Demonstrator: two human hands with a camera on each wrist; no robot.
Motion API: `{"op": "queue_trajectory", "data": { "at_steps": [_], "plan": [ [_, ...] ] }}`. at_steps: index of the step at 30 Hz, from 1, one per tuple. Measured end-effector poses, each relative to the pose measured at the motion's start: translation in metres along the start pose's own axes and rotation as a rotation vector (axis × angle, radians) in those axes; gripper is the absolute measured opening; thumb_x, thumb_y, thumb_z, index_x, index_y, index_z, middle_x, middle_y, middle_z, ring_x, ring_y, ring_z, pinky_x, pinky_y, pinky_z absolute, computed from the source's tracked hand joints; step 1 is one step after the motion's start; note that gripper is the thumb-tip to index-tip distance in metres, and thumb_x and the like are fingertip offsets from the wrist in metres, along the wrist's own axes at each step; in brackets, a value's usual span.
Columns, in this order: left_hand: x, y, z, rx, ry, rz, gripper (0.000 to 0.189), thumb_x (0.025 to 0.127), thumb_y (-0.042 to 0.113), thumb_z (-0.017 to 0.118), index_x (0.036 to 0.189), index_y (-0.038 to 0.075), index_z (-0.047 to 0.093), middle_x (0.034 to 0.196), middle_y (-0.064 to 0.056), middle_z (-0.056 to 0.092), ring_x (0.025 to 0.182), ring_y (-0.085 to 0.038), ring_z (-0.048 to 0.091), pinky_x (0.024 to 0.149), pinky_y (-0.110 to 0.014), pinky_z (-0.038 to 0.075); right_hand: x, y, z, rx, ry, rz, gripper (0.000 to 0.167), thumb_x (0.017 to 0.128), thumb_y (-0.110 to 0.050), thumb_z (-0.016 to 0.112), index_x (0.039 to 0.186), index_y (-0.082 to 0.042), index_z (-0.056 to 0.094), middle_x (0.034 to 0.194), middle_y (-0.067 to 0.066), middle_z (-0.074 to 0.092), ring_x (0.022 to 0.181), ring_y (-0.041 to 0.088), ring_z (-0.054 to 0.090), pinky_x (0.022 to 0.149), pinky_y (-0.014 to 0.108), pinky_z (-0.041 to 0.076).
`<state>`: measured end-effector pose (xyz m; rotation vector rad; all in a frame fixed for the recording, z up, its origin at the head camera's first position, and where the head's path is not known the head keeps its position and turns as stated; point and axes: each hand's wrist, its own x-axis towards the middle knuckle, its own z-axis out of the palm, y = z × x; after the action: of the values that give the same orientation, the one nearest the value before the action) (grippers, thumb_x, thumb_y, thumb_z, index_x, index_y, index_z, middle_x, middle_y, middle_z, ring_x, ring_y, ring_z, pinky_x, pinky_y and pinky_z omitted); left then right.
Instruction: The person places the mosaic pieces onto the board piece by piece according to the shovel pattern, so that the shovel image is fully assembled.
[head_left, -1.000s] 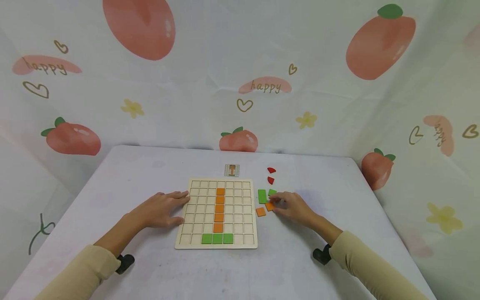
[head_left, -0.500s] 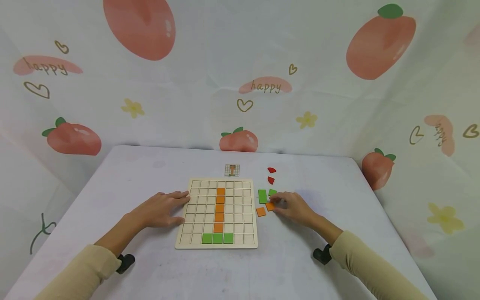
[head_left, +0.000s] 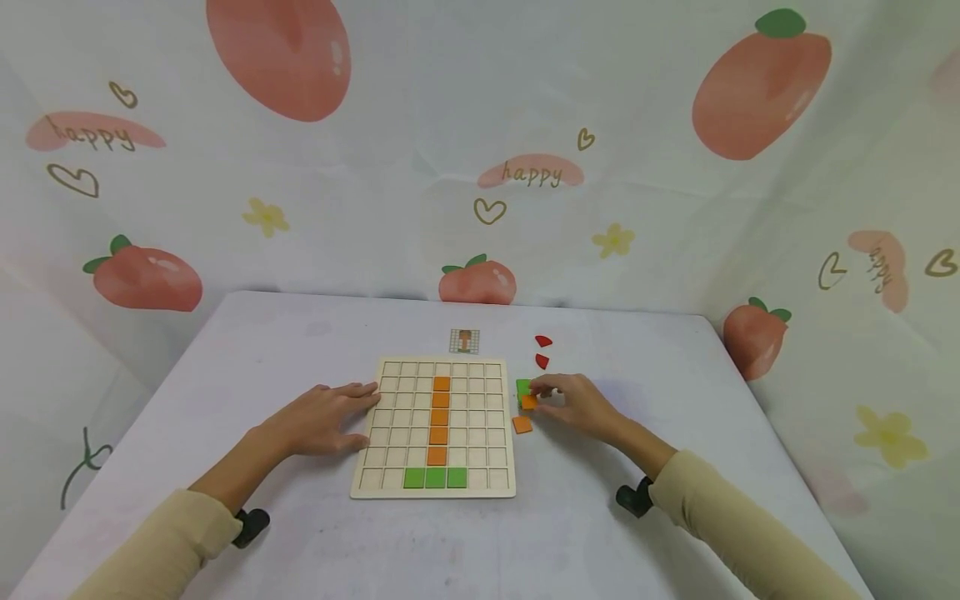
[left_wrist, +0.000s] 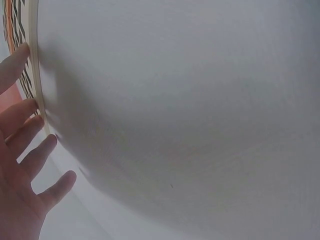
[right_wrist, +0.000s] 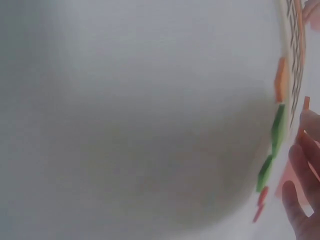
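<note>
A wooden grid board [head_left: 480, 457] lies on the table with a column of orange square tiles [head_left: 438, 417] and a row of green square tiles [head_left: 435, 477] at its near end. My left hand [head_left: 318, 421] rests on the board's left edge, its fingers extended and spread in the left wrist view. Between thumb and fingers, my right hand [head_left: 585, 408] pinches an orange square tile [head_left: 528, 402] just off the board's right edge. It overlaps a green rectangular tile [head_left: 522, 386] there. Another orange square [head_left: 522, 425] lies nearer me. The right wrist view shows the held tile [right_wrist: 306, 103] above the table.
Two red wedge pieces [head_left: 543, 341] lie beyond the right hand. A small picture card [head_left: 464, 341] with a grid sits behind the board. A small green tile [right_wrist: 264, 175] shows in the right wrist view, hidden behind the right hand in the head view.
My right hand has picked up the orange square tile and moved it left, over the green rectangle. My left hand and the board have stayed still.
</note>
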<state>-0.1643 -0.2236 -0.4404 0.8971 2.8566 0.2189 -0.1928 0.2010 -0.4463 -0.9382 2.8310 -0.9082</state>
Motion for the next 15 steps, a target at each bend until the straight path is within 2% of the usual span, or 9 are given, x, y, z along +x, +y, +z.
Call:
{"op": "queue_trajectory", "data": {
  "at_steps": [8, 15],
  "plan": [
    [-0.001, -0.002, 0.000, -0.002, 0.004, 0.005, 0.065, 0.087, 0.042, 0.070, 0.141, 0.006, 0.057, 0.148, -0.012, 0.051, 0.135, -0.035, 0.049, 0.098, -0.058, 0.044, 0.023, -0.015, 0.012, 0.018, 0.005, -0.060, 0.036, 0.084, -0.012, 0.080, 0.117, -0.001, 0.070, 0.104, 0.004, 0.073, 0.090, 0.019, 0.066, 0.083, 0.038, 0.055],
    [-0.001, -0.002, 0.001, -0.005, 0.013, 0.019, 0.065, 0.088, 0.041, 0.070, 0.140, 0.006, 0.057, 0.147, -0.013, 0.051, 0.134, -0.035, 0.050, 0.096, -0.059, 0.045, 0.042, -0.031, 0.025, 0.047, -0.030, -0.030, 0.034, 0.087, -0.014, 0.077, 0.119, -0.004, 0.069, 0.106, 0.002, 0.072, 0.099, 0.020, 0.066, 0.090, 0.039, 0.053]
  ]
}}
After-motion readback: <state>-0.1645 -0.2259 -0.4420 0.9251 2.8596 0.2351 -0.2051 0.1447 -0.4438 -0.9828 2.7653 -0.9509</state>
